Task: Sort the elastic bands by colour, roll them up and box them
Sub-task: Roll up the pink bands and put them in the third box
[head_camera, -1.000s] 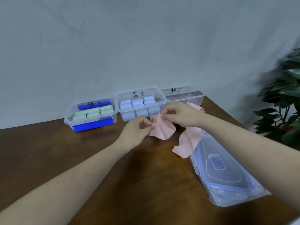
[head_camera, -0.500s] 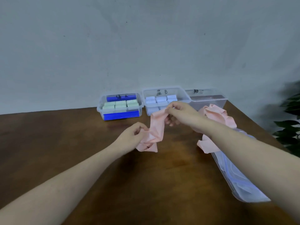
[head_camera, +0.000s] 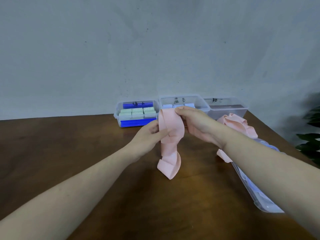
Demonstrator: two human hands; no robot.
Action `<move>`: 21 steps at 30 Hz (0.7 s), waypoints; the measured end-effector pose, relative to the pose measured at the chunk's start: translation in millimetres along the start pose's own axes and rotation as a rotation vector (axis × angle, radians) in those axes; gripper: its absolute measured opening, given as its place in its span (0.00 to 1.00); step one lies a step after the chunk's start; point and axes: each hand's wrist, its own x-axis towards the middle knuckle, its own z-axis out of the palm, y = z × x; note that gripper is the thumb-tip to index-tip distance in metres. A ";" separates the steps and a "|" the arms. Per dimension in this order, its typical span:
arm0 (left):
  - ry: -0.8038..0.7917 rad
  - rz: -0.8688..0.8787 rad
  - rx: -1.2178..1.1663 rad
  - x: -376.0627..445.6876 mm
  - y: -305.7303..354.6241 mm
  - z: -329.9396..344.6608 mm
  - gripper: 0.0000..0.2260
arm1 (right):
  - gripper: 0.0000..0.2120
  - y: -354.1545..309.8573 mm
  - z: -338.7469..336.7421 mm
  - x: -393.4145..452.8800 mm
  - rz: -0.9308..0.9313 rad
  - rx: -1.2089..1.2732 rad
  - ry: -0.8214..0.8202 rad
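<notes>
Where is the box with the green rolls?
In the head view, the box with the green rolls sits at the back of the table by the wall, leftmost of three boxes, touching the box of blue rolls.

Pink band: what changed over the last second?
The pink band, bunched between both hands before, now hangs stretched out: right hand pinches its top, left hand grips lower down, tail touching the table. Boxes and pink pile unchanged.

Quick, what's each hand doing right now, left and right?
Left hand: pinching the pink band partway down.
Right hand: gripping the same band at its top, lifted off the table.
</notes>
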 end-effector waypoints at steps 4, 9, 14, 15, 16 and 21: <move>0.138 -0.027 -0.031 -2.3 5.0 4.7 0.09 | 0.06 0.2 3.0 -4.0 -0.012 -0.038 0.019; 0.345 -0.011 -0.005 -1.3 10.7 1.3 0.08 | 0.26 15.5 7.0 -8.3 0.123 -0.268 -0.016; 0.455 0.042 0.037 0.4 8.1 -2.5 0.06 | 0.12 32.0 15.1 -4.7 0.181 -0.400 -0.063; 0.481 0.050 0.041 0.6 8.0 -4.2 0.06 | 0.11 32.4 14.2 -3.9 0.183 -0.383 -0.051; 0.503 0.053 0.026 0.6 8.0 -5.8 0.06 | 0.10 32.1 12.9 -2.8 0.184 -0.367 -0.034; 0.594 -0.046 -0.122 4.5 6.3 -10.5 0.07 | 0.09 22.6 10.8 -6.8 0.248 -0.516 -0.072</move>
